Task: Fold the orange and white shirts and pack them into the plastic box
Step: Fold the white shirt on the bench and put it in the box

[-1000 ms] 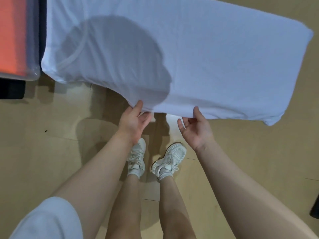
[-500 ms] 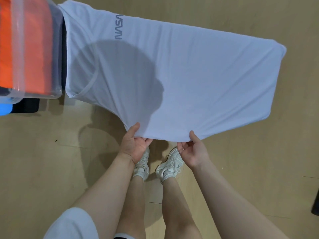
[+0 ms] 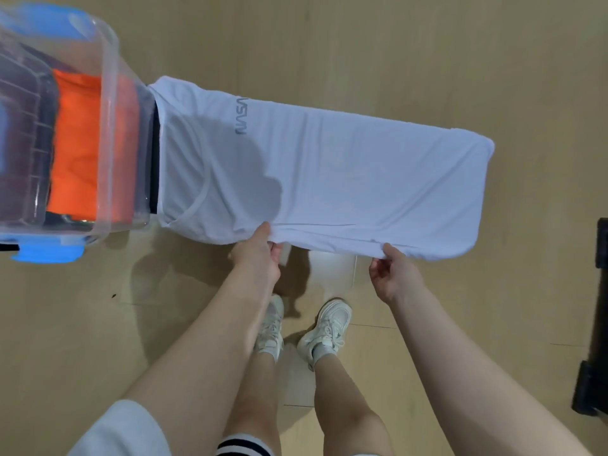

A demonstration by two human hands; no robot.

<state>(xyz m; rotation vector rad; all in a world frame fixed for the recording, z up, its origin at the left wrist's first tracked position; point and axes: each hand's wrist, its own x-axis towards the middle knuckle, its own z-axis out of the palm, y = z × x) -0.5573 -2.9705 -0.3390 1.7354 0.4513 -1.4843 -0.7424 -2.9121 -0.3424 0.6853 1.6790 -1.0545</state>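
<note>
Orange shirt (image 3: 76,149) inside plastic box (image 3: 108,126)

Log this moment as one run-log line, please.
stage: folding white shirt | left hand, right hand: pinch near edge | orange shirt: inside plastic box | white shirt: not packed

Even, fairly bright indoor light falls from above. A soft rounded shadow of the person lies on the white shirt (image 3: 329,179) near its collar end, and more shadow darkens the floor (image 3: 65,324) under the forearms. A pale glare patch shines on the floor beyond the shoes. The plastic box (image 3: 108,93) is smeared by blur. Wide-angle distortion stretches the frame's edges.
</note>
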